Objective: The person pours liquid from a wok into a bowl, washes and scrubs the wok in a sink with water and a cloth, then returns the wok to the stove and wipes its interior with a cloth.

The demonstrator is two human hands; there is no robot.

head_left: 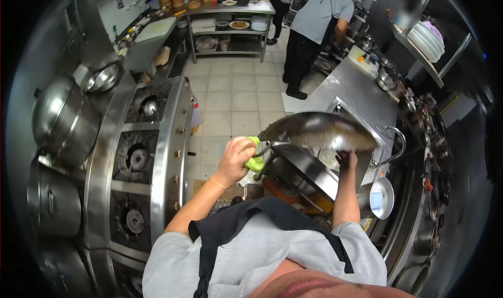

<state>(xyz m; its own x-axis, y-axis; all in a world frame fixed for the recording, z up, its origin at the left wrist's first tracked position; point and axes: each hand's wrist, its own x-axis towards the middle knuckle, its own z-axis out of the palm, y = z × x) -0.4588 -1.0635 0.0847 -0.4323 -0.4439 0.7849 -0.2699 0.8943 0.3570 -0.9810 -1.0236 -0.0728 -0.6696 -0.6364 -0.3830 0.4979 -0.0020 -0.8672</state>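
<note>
A large dark wok (319, 130) is tilted over the sink (327, 159), its surface streaked with motion blur. My left hand (238, 159) is closed around the wok's handle, with a bright green cloth (255, 159) bunched in the grip. At the wok's right-hand lower edge is my right hand (347, 159), partly behind the metal. Its fingers are mostly hidden, so I cannot tell whether they grip the rim or hold something. A curved faucet (401, 141) rises to the right of the wok.
A gas range (137, 159) with several burners runs along the left, beside large steel pots (65, 117). A steel pot with a light-coloured inside (382, 198) stands right of my right arm. A co-worker (320, 25) bends over the far counter; another person (283, 4) stands behind.
</note>
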